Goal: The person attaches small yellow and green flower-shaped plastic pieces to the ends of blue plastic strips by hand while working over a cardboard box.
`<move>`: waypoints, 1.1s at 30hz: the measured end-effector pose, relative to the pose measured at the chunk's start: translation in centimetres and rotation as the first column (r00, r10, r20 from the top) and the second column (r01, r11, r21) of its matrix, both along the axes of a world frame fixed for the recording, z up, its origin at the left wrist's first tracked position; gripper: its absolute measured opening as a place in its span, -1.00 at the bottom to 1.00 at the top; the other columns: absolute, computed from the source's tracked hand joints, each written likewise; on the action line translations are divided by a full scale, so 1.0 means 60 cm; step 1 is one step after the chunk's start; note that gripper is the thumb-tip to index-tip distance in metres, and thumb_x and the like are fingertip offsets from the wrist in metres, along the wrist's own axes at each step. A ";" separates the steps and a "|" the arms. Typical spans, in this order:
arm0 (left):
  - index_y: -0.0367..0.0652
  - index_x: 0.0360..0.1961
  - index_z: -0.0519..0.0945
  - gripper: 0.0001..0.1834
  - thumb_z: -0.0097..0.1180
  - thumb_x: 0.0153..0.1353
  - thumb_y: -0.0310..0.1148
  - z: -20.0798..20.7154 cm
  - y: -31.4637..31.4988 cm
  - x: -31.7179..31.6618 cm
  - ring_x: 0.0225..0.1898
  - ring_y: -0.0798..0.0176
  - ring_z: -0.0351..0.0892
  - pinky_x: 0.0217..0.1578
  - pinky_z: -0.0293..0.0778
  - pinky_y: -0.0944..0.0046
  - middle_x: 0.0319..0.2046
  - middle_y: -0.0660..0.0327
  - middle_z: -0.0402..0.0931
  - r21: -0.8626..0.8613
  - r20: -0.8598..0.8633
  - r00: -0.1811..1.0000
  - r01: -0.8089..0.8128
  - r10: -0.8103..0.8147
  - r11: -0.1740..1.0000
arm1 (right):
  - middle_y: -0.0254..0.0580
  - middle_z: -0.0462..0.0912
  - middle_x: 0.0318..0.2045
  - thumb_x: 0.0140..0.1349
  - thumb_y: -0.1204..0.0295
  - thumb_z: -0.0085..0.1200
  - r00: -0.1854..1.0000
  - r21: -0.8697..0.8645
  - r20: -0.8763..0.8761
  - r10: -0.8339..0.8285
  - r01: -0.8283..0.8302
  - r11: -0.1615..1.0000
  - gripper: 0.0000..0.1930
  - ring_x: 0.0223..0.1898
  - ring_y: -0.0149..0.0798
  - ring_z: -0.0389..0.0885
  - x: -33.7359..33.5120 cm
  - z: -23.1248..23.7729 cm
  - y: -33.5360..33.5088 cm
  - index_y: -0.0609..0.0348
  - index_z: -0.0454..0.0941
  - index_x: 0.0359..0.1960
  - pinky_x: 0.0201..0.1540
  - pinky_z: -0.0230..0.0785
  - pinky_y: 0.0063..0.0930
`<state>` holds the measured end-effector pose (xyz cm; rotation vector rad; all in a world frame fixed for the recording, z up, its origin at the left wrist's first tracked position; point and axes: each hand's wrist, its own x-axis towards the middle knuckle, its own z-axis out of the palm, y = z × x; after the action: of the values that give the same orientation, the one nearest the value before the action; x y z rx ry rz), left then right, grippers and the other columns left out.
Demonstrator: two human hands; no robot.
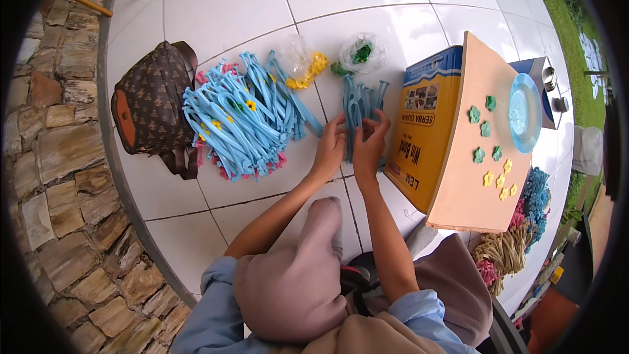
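Observation:
A small bundle of light-blue strips with flared ends (354, 95) lies on the floor in front of me, pointing away. My left hand (331, 145) is at its left side, fingers curled against the strips. From the other side my right hand (371, 143) presses the bundle, its thumb and fingers bent over it. To the left is a large heap of similar blue strips (229, 115), with yellow flower pieces among them and pink ones underneath. Beyond the hands are a clear bag with green pieces (362, 52) and another bag (296, 56) beside yellow flower pieces (308, 71).
At right, a yellow-and-blue box (424, 128) bears a peach board (452, 187) with green and yellow flower pieces and a light-blue plate (538, 118). Near the stone paving (72, 157) sits a brown patterned bag (151, 101). Tied beige, pink and blue bundles (504, 249) lie at lower right.

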<state>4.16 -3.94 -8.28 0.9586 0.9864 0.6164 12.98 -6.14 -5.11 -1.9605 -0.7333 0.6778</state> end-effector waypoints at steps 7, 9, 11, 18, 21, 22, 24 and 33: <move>-0.08 0.19 0.15 -0.23 -0.15 -0.15 -0.78 0.206 0.075 -0.068 0.18 0.07 0.09 0.20 0.07 0.09 0.12 0.14 0.12 0.814 -0.450 0.888 0.362 0.097 0.455 | -0.04 0.49 -0.28 0.11 0.65 -0.03 0.985 0.194 -0.161 0.061 -0.029 0.981 -0.49 -0.39 -0.37 0.51 -0.016 0.191 -0.016 0.18 0.07 0.09 -0.33 0.37 -0.56; -0.05 0.19 0.15 -0.20 -0.14 -0.18 -0.78 0.266 0.105 -0.064 0.22 0.09 0.04 0.24 0.01 0.06 0.14 0.17 0.10 0.855 -0.488 0.867 0.450 0.103 0.259 | -0.02 0.50 -0.29 0.10 0.64 -0.03 0.980 0.231 -0.179 0.092 -0.049 0.972 -0.48 -0.40 -0.37 0.53 -0.007 0.267 -0.022 0.18 0.05 0.10 -0.34 0.39 -0.55; -0.02 0.21 0.13 -0.18 -0.11 -0.19 -0.76 0.330 0.126 -0.055 0.25 0.16 -0.01 0.25 -0.04 0.01 0.19 0.25 0.04 0.813 -0.581 0.813 0.582 0.038 -0.014 | -0.03 0.52 -0.31 0.10 0.64 -0.02 0.969 0.253 -0.173 0.178 -0.131 0.959 -0.46 -0.45 -0.39 0.54 0.004 0.329 -0.032 0.20 0.03 0.10 -0.42 0.40 -0.58; -0.07 0.10 0.26 -0.38 -0.08 -0.09 -0.63 0.534 0.134 -0.013 -0.07 0.18 0.41 0.13 0.18 0.11 -0.17 0.19 0.44 0.805 -0.489 0.792 0.571 -0.366 0.160 | -0.06 0.56 -0.30 0.13 0.63 -0.03 0.881 0.392 -0.122 0.457 -0.380 0.838 -0.44 -0.46 -0.43 0.54 0.079 0.544 -0.053 0.17 0.00 0.14 -0.49 0.37 -0.65; -0.17 -0.05 0.36 -0.70 -0.21 0.17 -0.46 0.581 0.126 0.009 -0.27 0.30 0.41 -0.12 0.34 0.27 -0.35 0.18 0.42 0.825 -0.287 0.854 0.450 -0.434 0.340 | -0.03 0.58 -0.30 0.11 0.62 -0.01 0.775 0.289 0.023 0.631 -0.610 0.738 -0.47 -0.48 -0.43 0.53 0.131 0.624 -0.055 0.16 0.07 0.11 -0.51 0.37 -0.64; -0.18 -0.10 0.37 -0.76 -0.26 0.24 -0.41 0.597 0.118 0.016 -0.31 0.34 0.40 -0.18 0.35 0.32 -0.38 0.20 0.42 0.794 -0.149 0.868 0.391 -0.474 0.466 | -0.05 0.59 -0.33 0.11 0.62 0.00 0.776 0.215 0.080 0.626 -0.626 0.749 -0.47 -0.50 -0.44 0.53 0.145 0.646 -0.060 0.16 0.08 0.11 -0.51 0.37 -0.63; -0.19 -0.27 0.39 -0.71 -0.36 0.36 -0.26 0.622 0.095 0.046 -0.43 0.44 0.34 -0.34 0.31 0.43 -0.47 0.26 0.41 0.739 0.063 0.884 0.271 -0.463 0.617 | -0.10 0.61 -0.41 0.10 0.60 0.02 0.790 0.158 0.155 0.594 -0.613 0.774 -0.47 -0.55 -0.46 0.50 0.183 0.679 -0.081 0.15 0.11 0.11 -0.50 0.36 -0.62; -0.17 -0.28 0.41 -0.75 -0.21 0.31 -0.21 0.634 -0.054 0.142 -0.58 0.56 0.13 -0.37 0.29 0.45 -0.42 0.23 0.39 0.067 0.683 0.702 0.211 -0.199 0.975 | -0.21 0.55 -0.50 0.07 0.60 0.08 0.864 0.224 0.067 0.499 -0.500 0.837 -0.43 -0.48 -0.39 0.56 0.215 0.619 -0.219 0.13 0.09 0.10 -0.42 0.40 -0.56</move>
<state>12.69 -7.16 29.73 0.7147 0.2039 0.6981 25.86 -19.28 32.05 -1.5568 -1.2956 0.8482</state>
